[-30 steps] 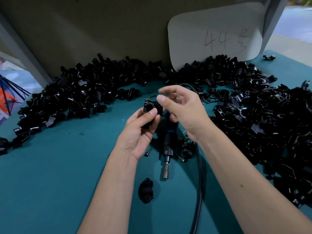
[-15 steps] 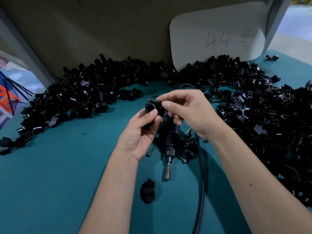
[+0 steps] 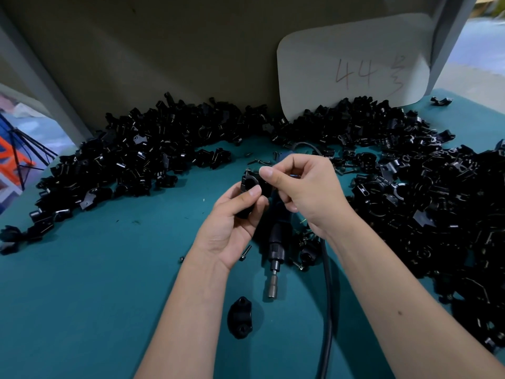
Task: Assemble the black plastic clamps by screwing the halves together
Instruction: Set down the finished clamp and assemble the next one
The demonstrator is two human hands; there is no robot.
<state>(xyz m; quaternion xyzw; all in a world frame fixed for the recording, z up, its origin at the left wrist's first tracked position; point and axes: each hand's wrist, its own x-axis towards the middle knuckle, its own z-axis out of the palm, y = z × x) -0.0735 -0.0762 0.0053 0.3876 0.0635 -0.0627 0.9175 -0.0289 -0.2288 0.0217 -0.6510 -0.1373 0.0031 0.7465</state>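
Left hand [image 3: 232,228] gripping a black clamp [image 3: 250,184], right hand [image 3: 303,190] pinching at its top, screwdriver [image 3: 276,253] lying beneath both hands, clamp half [image 3: 240,317] nearer the wrists, clamp heaps [image 3: 426,192] beyond

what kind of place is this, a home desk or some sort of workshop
Most likely a factory assembly bench: heaped black plastic clamp parts ring the teal table, a corded power screwdriver lies ready, and a white handwritten "44" card seems to number the station.

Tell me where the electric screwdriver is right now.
In the head view the electric screwdriver lies on the teal table at centre, between both forearms, below the hands, bit pointing toward the person.
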